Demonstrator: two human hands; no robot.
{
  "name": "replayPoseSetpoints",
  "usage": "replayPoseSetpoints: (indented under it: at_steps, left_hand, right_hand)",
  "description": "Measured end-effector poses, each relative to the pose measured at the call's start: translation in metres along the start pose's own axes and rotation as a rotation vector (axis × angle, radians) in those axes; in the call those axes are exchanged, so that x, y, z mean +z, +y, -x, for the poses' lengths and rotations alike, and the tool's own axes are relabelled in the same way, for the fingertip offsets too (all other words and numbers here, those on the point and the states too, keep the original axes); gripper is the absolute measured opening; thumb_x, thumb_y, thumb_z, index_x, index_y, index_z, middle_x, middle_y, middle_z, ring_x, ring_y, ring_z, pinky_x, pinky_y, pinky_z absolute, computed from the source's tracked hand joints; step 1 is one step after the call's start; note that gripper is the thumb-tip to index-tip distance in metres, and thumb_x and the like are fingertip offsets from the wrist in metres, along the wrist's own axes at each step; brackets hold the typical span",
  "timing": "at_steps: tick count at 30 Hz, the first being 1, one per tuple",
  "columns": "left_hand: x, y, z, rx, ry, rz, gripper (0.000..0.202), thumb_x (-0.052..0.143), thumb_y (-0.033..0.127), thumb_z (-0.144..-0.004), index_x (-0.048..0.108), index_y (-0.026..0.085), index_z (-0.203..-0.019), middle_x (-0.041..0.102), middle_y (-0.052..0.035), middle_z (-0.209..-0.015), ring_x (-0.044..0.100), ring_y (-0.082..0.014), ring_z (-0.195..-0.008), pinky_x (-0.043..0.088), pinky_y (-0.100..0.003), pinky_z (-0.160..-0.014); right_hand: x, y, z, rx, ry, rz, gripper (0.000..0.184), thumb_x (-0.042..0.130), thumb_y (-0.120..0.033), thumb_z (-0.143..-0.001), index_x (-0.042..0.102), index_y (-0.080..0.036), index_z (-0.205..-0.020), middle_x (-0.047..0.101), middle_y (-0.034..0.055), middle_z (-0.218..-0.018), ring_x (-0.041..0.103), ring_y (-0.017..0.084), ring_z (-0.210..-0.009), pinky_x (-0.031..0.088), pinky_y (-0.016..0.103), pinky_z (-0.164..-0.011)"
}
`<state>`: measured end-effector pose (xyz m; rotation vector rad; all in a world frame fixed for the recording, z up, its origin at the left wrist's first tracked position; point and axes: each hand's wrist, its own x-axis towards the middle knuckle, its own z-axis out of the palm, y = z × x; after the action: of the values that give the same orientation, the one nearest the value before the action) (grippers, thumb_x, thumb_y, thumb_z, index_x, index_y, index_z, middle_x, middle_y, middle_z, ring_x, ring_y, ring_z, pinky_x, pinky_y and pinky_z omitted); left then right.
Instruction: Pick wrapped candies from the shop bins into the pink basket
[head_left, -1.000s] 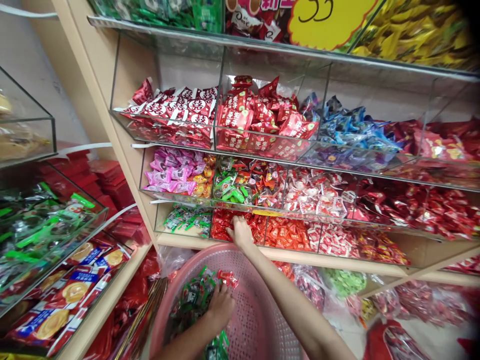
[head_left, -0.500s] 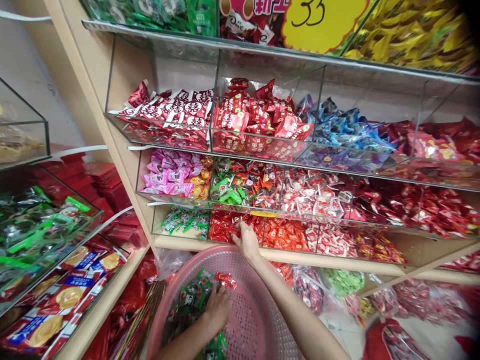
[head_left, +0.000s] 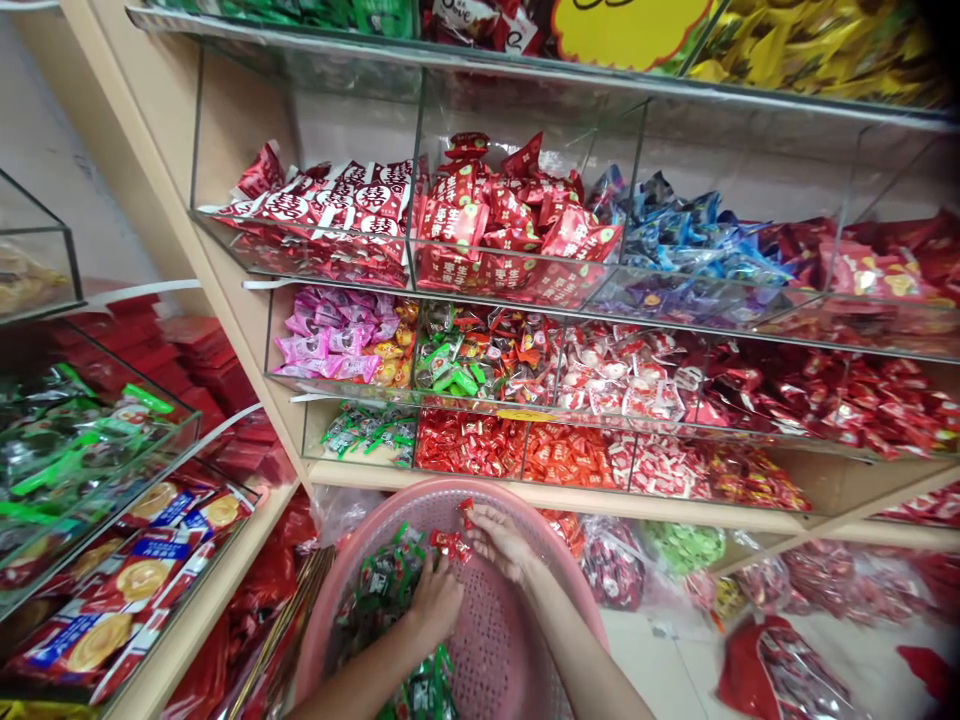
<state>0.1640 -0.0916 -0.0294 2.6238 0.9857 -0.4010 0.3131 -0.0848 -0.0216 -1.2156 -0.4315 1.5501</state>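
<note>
Basket of pink plastic (head_left: 491, 655) stands before me, just below the front of the wooden shelf (head_left: 555, 497). My right hand (head_left: 504, 545) is over its far part, half closed: the thumb and bent fingers pinch one small red candy (head_left: 466, 512), and the other fingers curl loosely. My left hand (head_left: 437, 600) is inside the basket, with fingers bent and pointing away from me. At its fingertips is a little cluster of red-wrapped sweets (head_left: 450, 546); whether the fingers grip them or only touch them, I cannot tell. Green-wrapped sweets (head_left: 390, 572) make a heap in the left part of the basket, around this hand. In the lowest row of the shelf, a compartment of shiny red sweets (head_left: 469, 445) is between green-and-clear ones (head_left: 367, 430) at left and orange-red ones (head_left: 568, 457) at right. To the right of the basket is a clear bag of sweets (head_left: 611, 565).
</note>
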Motion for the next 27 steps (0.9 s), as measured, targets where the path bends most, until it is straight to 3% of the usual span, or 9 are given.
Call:
replayPoseSetpoints:
  at_steps: [6,10,20,27]
  left_hand:
    - [0.006,-0.001,-0.001,-0.013,0.023,-0.017,0.034,0.041,0.014,-0.080,0.069,0.010,-0.099,0.067,-0.0185,-0.104,0.041,-0.0284,-0.124,0.021,-0.052,-0.105]
    - [0.007,-0.001,0.003,-0.020,0.049,-0.021,0.035,0.039,0.011,-0.081,0.070,0.011,-0.098,0.066,-0.0184,-0.107,0.041,-0.0283,-0.125,0.021,-0.052,-0.105]
    - [0.008,0.007,0.013,-0.044,0.109,-0.076,0.034,0.039,0.012,-0.082,0.070,0.011,-0.097,0.066,-0.0186,-0.105,0.041,-0.0284,-0.124,0.023,-0.052,-0.104]
    - [0.009,0.012,0.018,-0.038,0.137,-0.117,0.033,0.039,0.013,-0.083,0.070,0.009,-0.096,0.066,-0.0201,-0.103,0.043,-0.0301,-0.121,0.025,-0.053,-0.101]
  right_hand:
    - [-0.015,0.027,-0.026,-0.127,0.111,0.414,0.027,0.074,-0.036,-0.058,0.056,-0.016,-0.060,0.051,-0.0067,-0.043,0.041,0.006,-0.040,0.031,0.020,-0.044]
    - [-0.020,0.038,-0.033,-0.162,0.123,0.456,0.028,0.075,-0.031,-0.055,0.050,-0.017,-0.053,0.048,-0.0073,-0.040,0.040,0.006,-0.042,0.031,0.021,-0.047]
    - [-0.015,0.051,-0.032,-0.170,0.071,0.498,0.022,0.071,-0.033,-0.056,0.056,-0.016,-0.056,0.050,-0.0065,-0.044,0.039,0.007,-0.042,0.031,0.020,-0.046]
    - [-0.014,0.050,-0.027,-0.227,0.051,0.526,0.031,0.069,-0.043,-0.058,0.058,-0.015,-0.052,0.053,-0.0031,-0.046,0.043,0.008,-0.045,0.033,0.021,-0.048]
